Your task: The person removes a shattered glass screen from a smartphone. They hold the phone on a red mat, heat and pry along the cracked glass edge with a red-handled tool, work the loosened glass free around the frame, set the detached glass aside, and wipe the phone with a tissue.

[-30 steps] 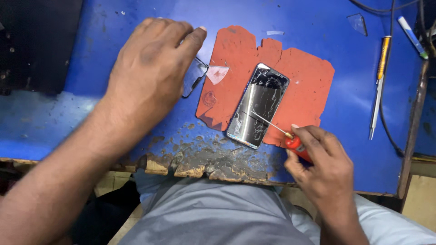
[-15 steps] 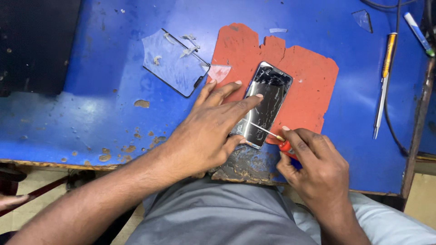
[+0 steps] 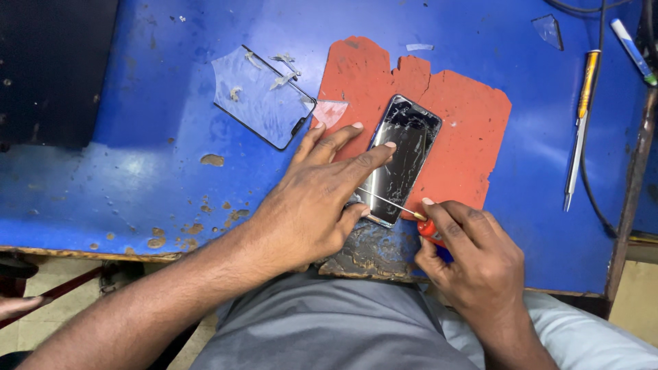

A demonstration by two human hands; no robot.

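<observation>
— Since a second ago the left hand point(image 3: 308, 209) has left the glass pane point(image 3: 264, 96) and come down on the phone point(image 3: 401, 161); the pane now lies bare on the bench, up and to the left of the mat.

— And nearest to the body?

— The right hand point(image 3: 473, 264), at the bench's front edge. Its fingers are closed round the red handle of a screwdriver point(image 3: 404, 209), index finger stretched along the top. The thin shaft runs up and left, its tip at the phone's lower end, just under the left thumb.

— The left hand's hold?

— It grips nothing. It lies flat and spread, fingertips pressing the phone's left edge and face, thumb by the lower corner.

— Where is the phone?

— On the red mat point(image 3: 473, 116), tilted with its top to the right, between the two hands. The right hand is just below its lower end, touching it only through the tool.

— How does it look?

— Dark, glossy, streaked with cracks and pale scuffs; the top corners are rounded.

— Farther out?

— The blue bench point(image 3: 137, 171), chipped and worn along the front. At the right lies a yellow-handled tool point(image 3: 581, 123), well apart from the phone, a glass shard point(image 3: 548, 29) near the far edge.
</observation>
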